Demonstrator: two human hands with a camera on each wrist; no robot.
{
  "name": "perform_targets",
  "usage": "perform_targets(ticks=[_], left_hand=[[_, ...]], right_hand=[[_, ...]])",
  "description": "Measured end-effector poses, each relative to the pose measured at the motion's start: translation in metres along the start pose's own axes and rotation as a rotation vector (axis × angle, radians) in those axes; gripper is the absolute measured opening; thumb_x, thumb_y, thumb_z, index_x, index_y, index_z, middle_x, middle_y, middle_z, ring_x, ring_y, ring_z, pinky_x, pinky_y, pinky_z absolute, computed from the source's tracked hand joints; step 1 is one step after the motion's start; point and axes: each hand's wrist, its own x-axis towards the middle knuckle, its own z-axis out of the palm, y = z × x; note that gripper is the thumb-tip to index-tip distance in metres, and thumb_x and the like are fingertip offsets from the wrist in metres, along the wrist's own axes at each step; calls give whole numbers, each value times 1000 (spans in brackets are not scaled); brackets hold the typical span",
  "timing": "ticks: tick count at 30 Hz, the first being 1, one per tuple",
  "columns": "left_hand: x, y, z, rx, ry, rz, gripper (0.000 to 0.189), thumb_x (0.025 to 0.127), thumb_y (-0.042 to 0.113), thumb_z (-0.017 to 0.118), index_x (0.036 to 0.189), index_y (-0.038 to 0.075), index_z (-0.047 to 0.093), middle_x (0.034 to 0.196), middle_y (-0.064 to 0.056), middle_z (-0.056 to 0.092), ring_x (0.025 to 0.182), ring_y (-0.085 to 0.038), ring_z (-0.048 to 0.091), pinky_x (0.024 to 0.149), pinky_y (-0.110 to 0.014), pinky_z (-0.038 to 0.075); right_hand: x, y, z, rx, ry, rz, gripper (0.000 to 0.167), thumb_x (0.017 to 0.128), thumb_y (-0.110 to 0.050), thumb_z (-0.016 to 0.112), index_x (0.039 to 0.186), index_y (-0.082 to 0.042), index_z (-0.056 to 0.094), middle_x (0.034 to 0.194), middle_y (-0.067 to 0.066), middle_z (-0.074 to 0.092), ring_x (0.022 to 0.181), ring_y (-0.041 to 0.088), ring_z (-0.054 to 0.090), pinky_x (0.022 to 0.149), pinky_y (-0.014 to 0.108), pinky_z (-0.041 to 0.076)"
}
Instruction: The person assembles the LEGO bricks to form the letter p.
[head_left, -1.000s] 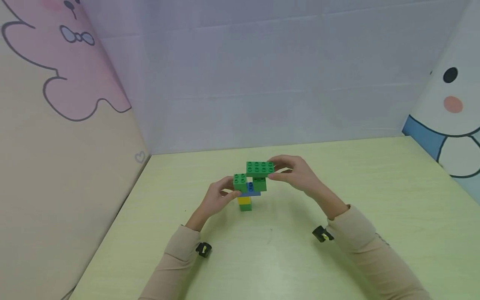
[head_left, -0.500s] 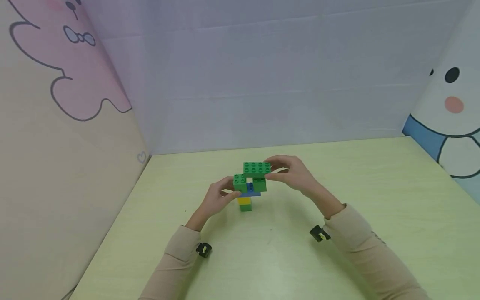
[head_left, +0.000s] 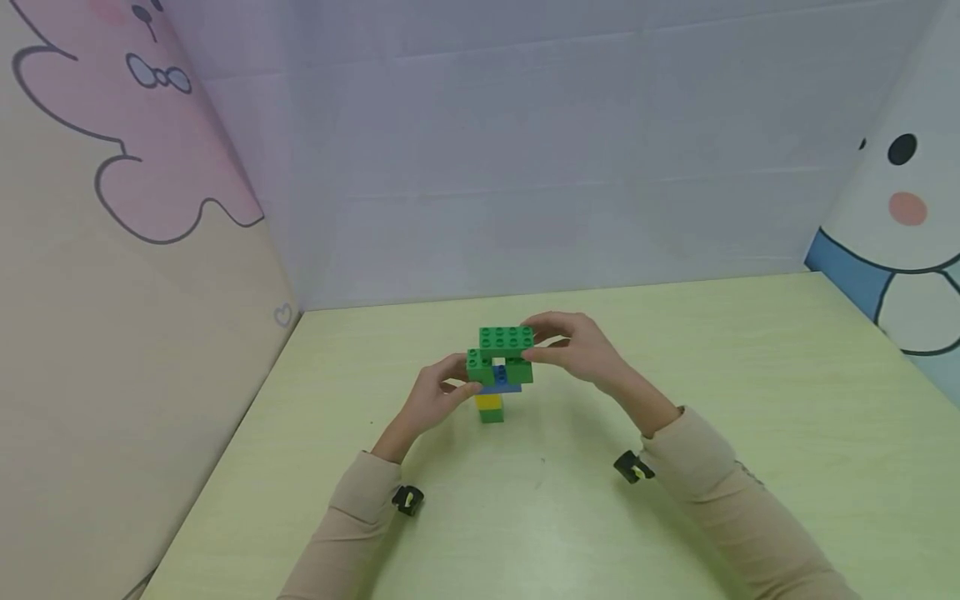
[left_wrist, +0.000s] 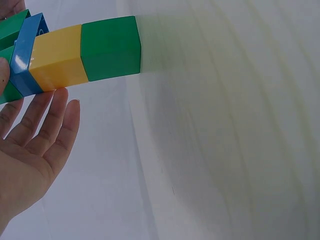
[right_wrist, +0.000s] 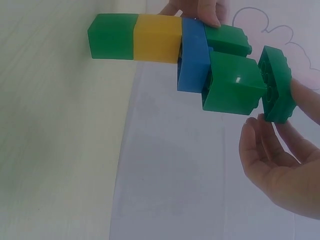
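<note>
With the left hand [head_left: 438, 396] gripping the tower [head_left: 491, 392], right hand [head_left: 577, 350] fingers pinched the green plate [head_left: 507, 338], which wanted squaring over both green blocks [right_wrist: 231, 82] beneath the fingertips before pressing.

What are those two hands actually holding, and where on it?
The right hand pinches the flat green plastic brick by its right end. The left hand grips the small green cube brick on the block tower.

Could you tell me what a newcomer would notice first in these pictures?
A small block tower at the middle of the pale green table: green and yellow blocks below, a blue plate, two green blocks on top. The right hand holds a long green brick over them; the left hand steadies the tower.
</note>
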Motion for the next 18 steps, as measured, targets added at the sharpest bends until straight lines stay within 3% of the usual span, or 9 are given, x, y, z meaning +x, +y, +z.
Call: perform_targets(ticks=[10,12,18], left_hand=[[0,1,-1,-17,-1,-4,39,86,17,63,123,7,54,104,-9,65,95,-22,60,71,-30,51],[-2,11,-2,-10,-2,-6,38,87,14,62,122,4,54,103,-12,64,95,-24,60,71,-30,51],[-1,6,-2,-14,2,-17,38,86,15,63,122,6,54,104,-9,65,94,-22,60,71,-31,51]], right_hand=[[4,1,7,-10,0,-16,38,81,-13,69,116,-3,59,106,10,62,97,23,56,81,36,49],[4,1,8,-8,-1,-16,37,81,-13,69,115,-3,59,105,10,62,97,22,56,80,34,49],[7,3,12,-7,-5,-10,36,80,-13,70,114,-4,61,104,9,62,97,23,57,78,32,50]])
